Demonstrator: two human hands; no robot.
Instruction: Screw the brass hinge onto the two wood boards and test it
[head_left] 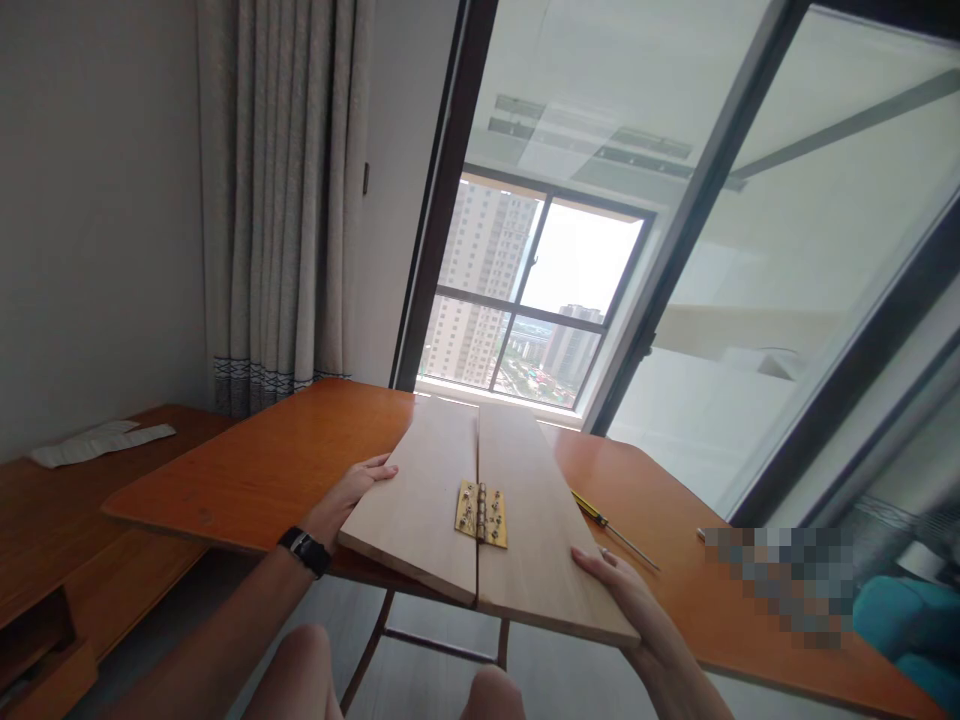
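Note:
Two pale wooden boards lie side by side over the table, joined by a brass hinge (481, 514) with several screws in its leaves. My left hand (358, 492) grips the outer edge of the left board (420, 500), fingers on top. On the other side, my right hand (616, 588) holds the outer edge of the right board (536, 550), thumb on top and the other fingers partly hidden. A narrow gap runs between the boards, and their near ends stick out past the table edge. A screwdriver (615, 530) with a yellow and black handle lies beside the right board.
The orange-brown wooden table (255, 480) spreads to both sides. A low wooden cabinet (45, 560) at left carries white strips (101, 442). A blurred patch covers something at the table's right. Behind stand a grey curtain (285, 200) and a dark-framed glass door (570, 60).

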